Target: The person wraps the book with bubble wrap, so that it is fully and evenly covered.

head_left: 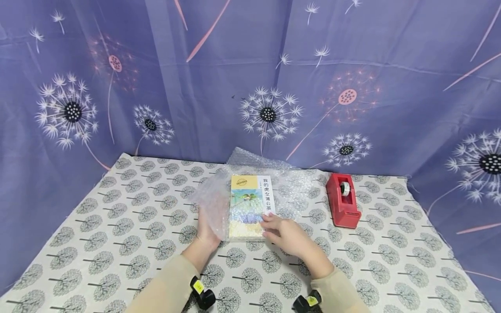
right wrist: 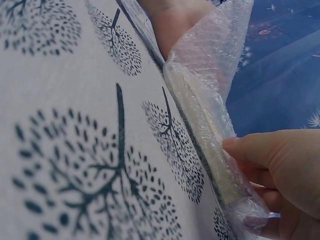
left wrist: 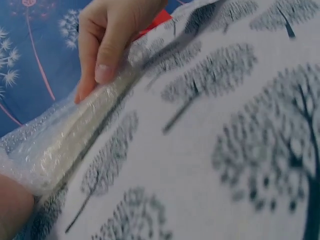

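A book (head_left: 245, 204) with a yellow and white cover and a colourful picture lies on the patterned cloth, bubble wrap beneath it and partly over it. On its left, the left hand (head_left: 206, 230) supports a raised flap of clear bubble wrap (head_left: 213, 204); some of its fingers show only through the plastic. At the book's lower right corner, the right hand (head_left: 285, 234) has bent fingers over the cover and holds the wrap there. In the right wrist view, its thumb (right wrist: 245, 147) presses against the wrapped edge.
A red tape dispenser (head_left: 344, 202) with a roll of clear tape stands right of the book. More bubble wrap (head_left: 258, 160) spreads behind the book toward the purple dandelion curtain (head_left: 211, 108). A white cloth with tree prints (head_left: 148, 226) covers the table.
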### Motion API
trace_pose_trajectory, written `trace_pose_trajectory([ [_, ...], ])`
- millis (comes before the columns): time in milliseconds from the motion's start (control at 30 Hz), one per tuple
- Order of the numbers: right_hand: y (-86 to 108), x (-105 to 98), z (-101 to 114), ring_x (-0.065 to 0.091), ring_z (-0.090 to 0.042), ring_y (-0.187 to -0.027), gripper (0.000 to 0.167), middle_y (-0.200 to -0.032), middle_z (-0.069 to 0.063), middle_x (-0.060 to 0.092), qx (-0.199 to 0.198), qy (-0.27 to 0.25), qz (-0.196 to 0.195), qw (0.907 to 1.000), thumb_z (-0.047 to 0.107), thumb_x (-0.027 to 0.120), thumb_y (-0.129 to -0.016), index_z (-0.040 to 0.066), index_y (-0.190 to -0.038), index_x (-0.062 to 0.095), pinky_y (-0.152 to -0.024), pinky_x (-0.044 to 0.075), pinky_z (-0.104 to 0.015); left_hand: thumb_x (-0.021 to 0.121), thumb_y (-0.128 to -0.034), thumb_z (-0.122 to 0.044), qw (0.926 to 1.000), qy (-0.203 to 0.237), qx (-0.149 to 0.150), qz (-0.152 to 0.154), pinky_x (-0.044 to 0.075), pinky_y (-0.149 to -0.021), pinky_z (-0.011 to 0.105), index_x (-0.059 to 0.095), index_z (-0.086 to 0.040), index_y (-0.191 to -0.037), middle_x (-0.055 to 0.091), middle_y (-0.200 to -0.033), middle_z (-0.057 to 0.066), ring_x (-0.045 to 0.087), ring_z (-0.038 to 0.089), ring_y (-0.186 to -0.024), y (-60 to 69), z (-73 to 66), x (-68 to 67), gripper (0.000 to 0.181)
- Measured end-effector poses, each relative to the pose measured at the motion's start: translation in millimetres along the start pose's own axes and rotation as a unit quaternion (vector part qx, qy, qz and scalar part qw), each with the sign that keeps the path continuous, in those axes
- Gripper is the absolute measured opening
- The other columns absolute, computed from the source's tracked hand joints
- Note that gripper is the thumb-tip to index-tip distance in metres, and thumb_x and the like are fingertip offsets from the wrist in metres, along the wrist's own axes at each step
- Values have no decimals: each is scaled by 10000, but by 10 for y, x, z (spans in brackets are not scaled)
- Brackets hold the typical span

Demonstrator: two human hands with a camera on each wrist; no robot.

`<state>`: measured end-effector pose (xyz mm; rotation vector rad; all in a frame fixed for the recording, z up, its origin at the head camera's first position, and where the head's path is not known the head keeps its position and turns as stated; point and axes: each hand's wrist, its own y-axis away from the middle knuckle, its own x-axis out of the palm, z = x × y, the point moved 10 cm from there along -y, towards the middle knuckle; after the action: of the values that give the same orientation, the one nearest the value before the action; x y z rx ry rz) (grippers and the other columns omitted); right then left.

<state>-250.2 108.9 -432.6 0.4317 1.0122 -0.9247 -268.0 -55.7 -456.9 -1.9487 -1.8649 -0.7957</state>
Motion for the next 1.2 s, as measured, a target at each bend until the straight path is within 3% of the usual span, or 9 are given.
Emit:
trace_pose_trajectory([
  [133, -3, 5, 5, 449, -300, -1319, 353, -1372, -102, 531, -50, 37, -22, 10000, 224, 613, -912, 58, -1223, 629, -1090, 352, -476, 178, -900, -721, 9995, 19, -35, -323, 333, -1120, 437, 243, -199, -1487, 321, -1519, 114, 332, 302, -1386, 1, 14, -37, 788],
  [233, -4, 7, 6, 450, -309, -1317, 348, -1370, -111, 532, -61, 28, -21, 10000, 214, 608, -915, 51, -1222, 629, -1087, 353, -482, 169, -890, -735, 9985, -84, -221, -496, 310, -1133, 442, 227, -204, -1491, 322, -1520, 100, 331, 288, -1388, 2, 61, -50, 804],
  [300, -3, 10, 4, 449, -309, -1318, 346, -1371, -112, 531, -51, 25, -9, 10000, 212, 604, -919, 49, -1224, 627, -1089, 352, -482, 151, -893, -730, 9982, -153, -232, -527, 251, -1160, 470, 166, -205, -1509, 276, -1545, 92, 277, 291, -1415, -9, 76, -47, 809],
  [400, 1, 6, 7, 451, -308, -1316, 347, -1370, -110, 534, -46, 33, -11, 10000, 216, 600, -922, 48, -1225, 627, -1087, 355, -482, 102, -888, -733, 9946, -651, -262, -761, 63, -1194, 518, -2, -163, -1529, 64, -1605, 95, 66, 307, -1474, -11, 100, -83, 863],
  [533, 1, -7, 25, 453, -310, -1313, 349, -1368, -112, 535, -59, 55, -35, 10000, 216, 605, -918, 46, -1222, 627, -1085, 355, -481, 50, -889, -723, 9881, -1348, -171, -719, -67, -1180, 532, -71, -67, -1514, -92, -1596, 128, -90, 347, -1463, -47, 116, -45, 914],
  [700, -4, -12, 29, 455, -310, -1313, 344, -1368, -110, 535, -11, 27, -24, 10000, 209, 612, -912, 49, -1216, 633, -1090, 350, -480, 14, -918, -675, 9822, -1807, -105, -505, 8, -1202, 483, 27, -62, -1521, 12, -1603, 122, 15, 334, -1473, -86, 154, 15, 860],
  [833, -4, -14, 21, 460, -320, -1307, 334, -1361, -117, 541, -19, -27, -19, 10000, 197, 612, -912, 39, -1205, 638, -1085, 355, -487, 13, -938, -641, 9713, -2327, -12, -490, 39, -1207, 459, 102, -86, -1522, 69, -1604, 87, 50, 310, -1474, -98, 153, 47, 811],
  [1033, -8, -15, -6, 462, -315, -1307, 324, -1356, -107, 547, -3, -166, -79, 9998, 206, 612, -911, 51, -1193, 649, -1090, 350, -490, 28, -959, -608, 9425, -3299, 277, -456, 53, -1187, 536, 198, -181, -1517, 125, -1599, 34, 101, 321, -1466, -98, 138, 139, 722],
  [1200, -11, -15, -77, 466, -295, -1309, 316, -1354, -80, 552, 100, -534, -157, 9984, 234, 521, -967, 79, -1215, 639, -1101, 345, -481, 48, -998, -523, 9247, -3761, 413, -424, 25, -1187, 534, 204, -159, -1515, 120, -1598, 46, 77, 301, -1472, -104, 134, 212, 651],
])
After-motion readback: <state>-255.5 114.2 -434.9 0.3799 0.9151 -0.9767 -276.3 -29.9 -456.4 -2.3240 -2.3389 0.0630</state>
